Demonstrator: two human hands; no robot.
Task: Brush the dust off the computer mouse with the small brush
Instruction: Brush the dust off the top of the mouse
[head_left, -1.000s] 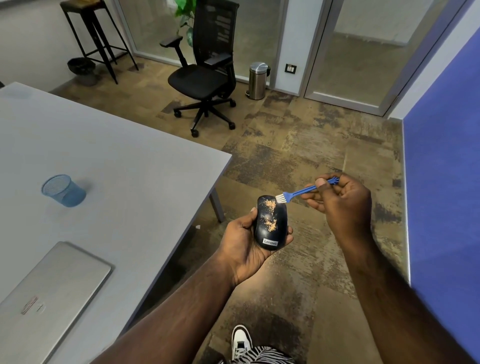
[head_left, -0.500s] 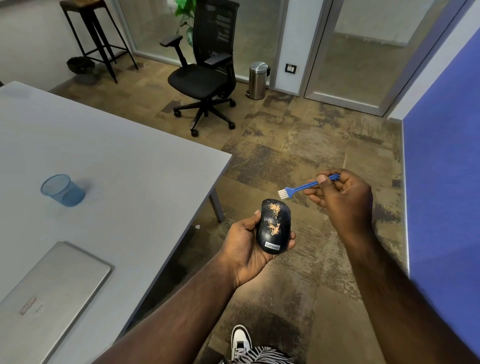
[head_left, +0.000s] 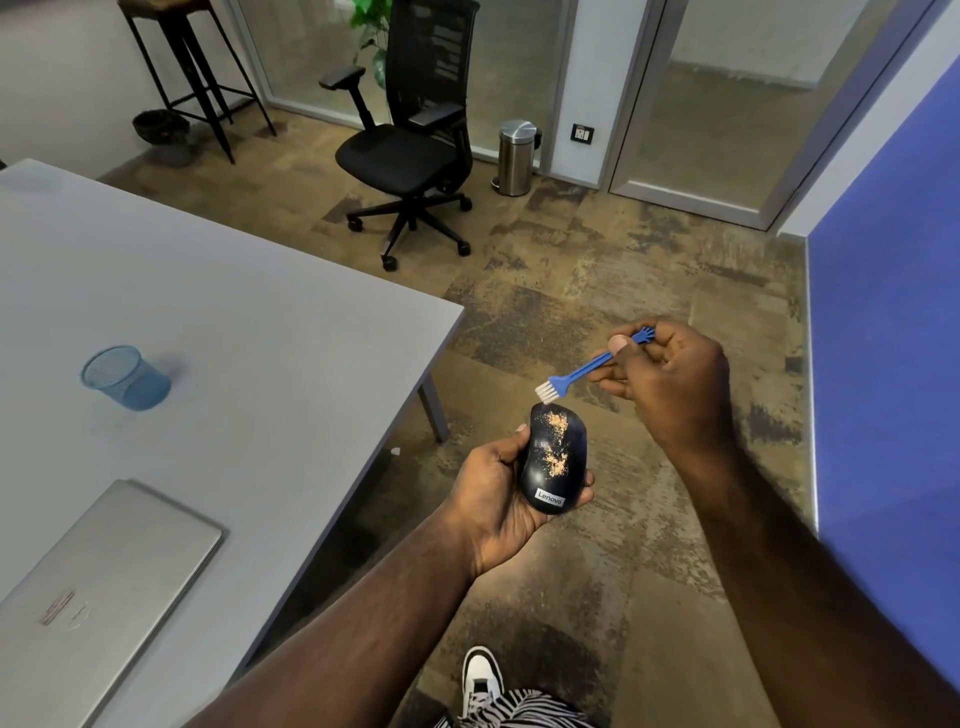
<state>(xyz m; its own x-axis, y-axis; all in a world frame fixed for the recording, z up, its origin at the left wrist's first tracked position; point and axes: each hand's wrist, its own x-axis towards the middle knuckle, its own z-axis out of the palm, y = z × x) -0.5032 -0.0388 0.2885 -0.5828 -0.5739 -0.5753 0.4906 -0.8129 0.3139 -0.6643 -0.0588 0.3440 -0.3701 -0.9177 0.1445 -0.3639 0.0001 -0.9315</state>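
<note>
My left hand (head_left: 496, 491) cups a black computer mouse (head_left: 554, 457) above the floor, its top facing me and speckled with orange-tan dust. A small blue brush (head_left: 582, 371) with white bristles is pinched in my right hand (head_left: 670, 384), up and to the right of the mouse. The bristles hang just above the mouse's far end, close to it but apart.
A grey table (head_left: 260, 332) stands at left with a blue mesh cup (head_left: 124, 378) and a shut silver laptop (head_left: 98, 577) on it. A black office chair (head_left: 410, 150) and a steel bin (head_left: 517, 150) stand farther back. A blue wall panel (head_left: 893, 364) runs along the right.
The brush left the mouse's far end, lifted up and to the right, then came back down. Its bristles now hang just above the far end. The mouse has hardly moved.
</note>
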